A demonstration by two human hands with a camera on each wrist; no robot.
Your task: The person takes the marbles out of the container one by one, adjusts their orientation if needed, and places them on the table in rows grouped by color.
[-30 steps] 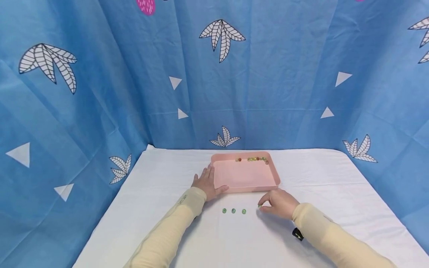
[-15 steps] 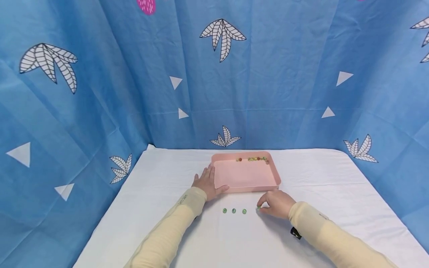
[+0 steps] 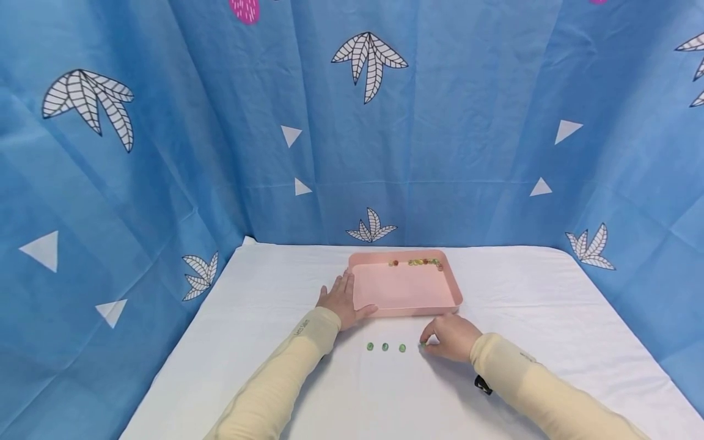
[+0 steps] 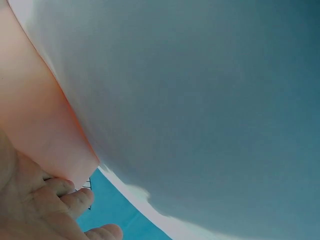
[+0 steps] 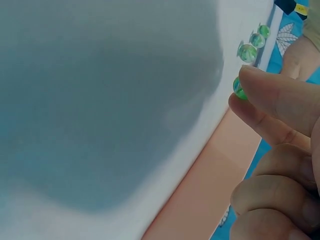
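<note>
My right hand [image 3: 452, 338] pinches a green glass marble [image 5: 239, 89] between thumb and index finger, low over the white cloth. Just left of it, three green marbles [image 3: 403, 348] stand in a spaced row on the cloth, in front of a pink tray [image 3: 407, 310]. My left hand [image 3: 339, 302] rests with spread, straight fingers against the tray's left wall. In the left wrist view, fingers [image 4: 77, 202] of that hand lie along the tray's outer side. Inside the tray, several yellow, green and red-brown marbles [image 3: 422, 261] line the far wall.
The table [image 3: 511, 293] is covered with a white cloth. Blue patterned curtain [image 3: 467, 122] hangs close behind and along both sides. A small black device [image 3: 483, 385] sits under the right wrist.
My right hand has moved slightly left and nearer to me with the pinched marble, closer to the row. The left hand stays on the tray. The view has shifted a little.
</note>
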